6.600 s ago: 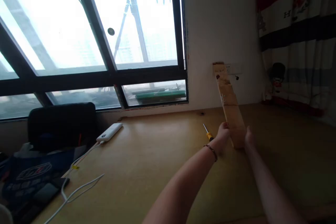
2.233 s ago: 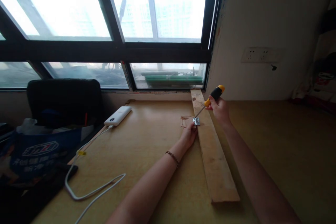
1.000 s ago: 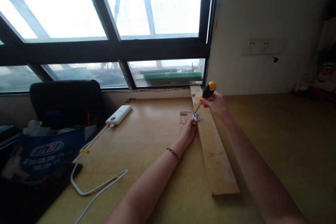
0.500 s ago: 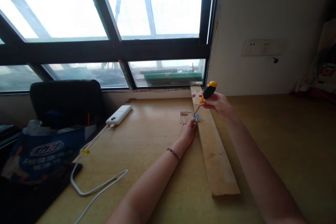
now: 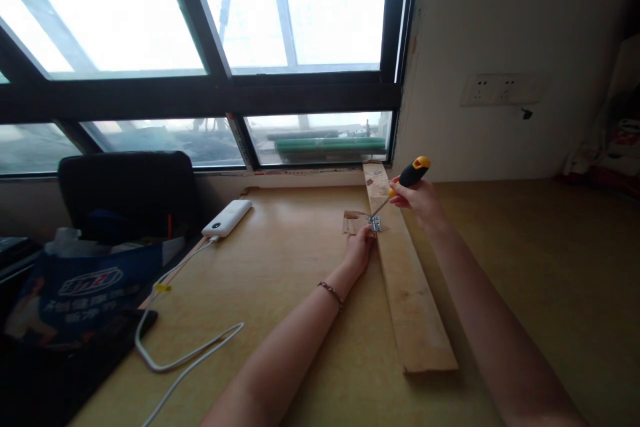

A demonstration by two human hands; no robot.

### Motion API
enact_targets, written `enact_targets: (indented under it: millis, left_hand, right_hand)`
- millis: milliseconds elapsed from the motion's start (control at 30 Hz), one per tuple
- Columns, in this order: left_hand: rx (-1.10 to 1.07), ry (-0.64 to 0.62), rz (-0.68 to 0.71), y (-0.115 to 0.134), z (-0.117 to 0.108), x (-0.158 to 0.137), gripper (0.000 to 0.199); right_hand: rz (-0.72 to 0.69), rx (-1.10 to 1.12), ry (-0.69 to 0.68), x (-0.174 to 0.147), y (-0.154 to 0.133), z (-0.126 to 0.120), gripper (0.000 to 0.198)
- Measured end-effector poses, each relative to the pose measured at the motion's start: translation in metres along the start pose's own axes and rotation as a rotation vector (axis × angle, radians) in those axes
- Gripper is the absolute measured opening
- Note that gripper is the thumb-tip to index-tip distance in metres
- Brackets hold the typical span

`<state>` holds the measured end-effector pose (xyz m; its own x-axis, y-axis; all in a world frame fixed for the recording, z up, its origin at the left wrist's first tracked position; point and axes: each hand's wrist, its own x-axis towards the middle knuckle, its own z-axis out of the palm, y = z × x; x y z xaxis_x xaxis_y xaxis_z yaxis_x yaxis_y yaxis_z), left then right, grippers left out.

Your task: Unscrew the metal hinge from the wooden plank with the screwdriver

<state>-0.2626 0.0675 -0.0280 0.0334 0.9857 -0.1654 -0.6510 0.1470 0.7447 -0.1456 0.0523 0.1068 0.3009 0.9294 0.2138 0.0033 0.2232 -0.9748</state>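
Note:
My right hand (image 5: 419,201) is closed around a screwdriver (image 5: 413,173) with a black and yellow handle. The shaft slants down to the left, and its tip meets a small silver hinge (image 5: 375,223). That hinge lies across the left edge of a long wooden plank (image 5: 413,287) and a small wooden piece (image 5: 353,221) beside it. At the hinge's near side, my left hand (image 5: 359,248) pinches it with the thumb on top; its other fingers are mostly hidden.
A white power bank (image 5: 227,219) with a white cable (image 5: 187,350) lies on the wooden table (image 5: 290,267) to the left. Beyond the table's left edge are a black chair (image 5: 127,190) and a blue bag (image 5: 85,293). A window and a wall with sockets (image 5: 503,90) rise behind.
The screwdriver's handle has tipped over to the right, and my right hand has shifted slightly that way with it. The tip stays at the hinge; my left hand has hardly moved.

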Motion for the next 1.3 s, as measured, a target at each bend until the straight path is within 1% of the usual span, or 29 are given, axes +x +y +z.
enact_targets:
  millis: [67,100,133,200,267,400,467,567,667,833,900,967,1100,1167,1233,1300]
  left_hand:
    - [0.001,-0.014,0.007,-0.001,0.0,0.001,0.016]
    - [-0.003,-0.02,0.006,-0.001,0.0,0.001,0.016]
    - [-0.004,-0.024,0.003,-0.002,-0.001,0.002,0.016]
    - [-0.003,-0.027,-0.003,-0.003,-0.001,0.003,0.015]
    - [-0.011,-0.029,-0.01,-0.004,-0.001,0.004,0.016]
    - [-0.029,-0.047,-0.013,-0.005,-0.002,0.005,0.021]
    - [-0.036,-0.045,-0.018,-0.005,-0.003,0.005,0.019]
    - [-0.041,-0.043,-0.025,-0.006,-0.003,0.006,0.016]
    - [-0.041,-0.059,-0.025,-0.008,-0.004,0.008,0.018]
    - [-0.052,-0.056,-0.046,-0.01,-0.007,0.011,0.027]
    - [-0.042,-0.049,-0.042,-0.011,-0.008,0.012,0.029]
    - [-0.045,-0.046,-0.043,-0.011,-0.008,0.013,0.03]
    - [-0.064,-0.04,-0.052,-0.01,-0.006,0.012,0.028]
    - [-0.065,-0.044,-0.055,-0.009,-0.006,0.01,0.027]
    - [-0.049,-0.037,-0.06,-0.009,-0.006,0.01,0.025]
    - [-0.018,-0.02,-0.061,-0.01,-0.007,0.01,0.024]
  right_hand:
    - [0.009,0.07,-0.129,-0.003,-0.005,-0.002,0.031]
    - [0.0,0.089,-0.167,-0.003,-0.006,-0.003,0.032]
    - [-0.014,0.094,-0.175,-0.003,-0.005,-0.004,0.032]
    - [-0.055,0.053,-0.12,0.001,0.0,-0.004,0.03]
    - [-0.118,-0.026,-0.026,0.005,0.006,-0.002,0.03]
    - [-0.221,-0.162,0.131,0.008,0.014,0.002,0.036]
    - [-0.242,-0.195,0.162,0.007,0.015,0.004,0.039]
    - [-0.268,-0.237,0.168,0.005,0.013,0.005,0.042]
    - [-0.239,-0.228,0.095,0.003,0.008,0.004,0.043]
    - [-0.155,-0.022,-0.195,-0.003,-0.007,-0.002,0.043]
    - [-0.152,0.006,-0.237,-0.004,-0.01,-0.003,0.042]
    - [-0.167,-0.026,-0.193,-0.004,-0.009,-0.002,0.041]
    - [-0.256,-0.176,0.042,-0.002,-0.001,0.003,0.044]
    - [-0.289,-0.264,0.138,-0.001,0.003,0.003,0.044]
    - [-0.296,-0.329,0.176,0.0,0.005,0.002,0.041]
    - [-0.269,-0.341,0.166,0.001,0.005,0.001,0.039]
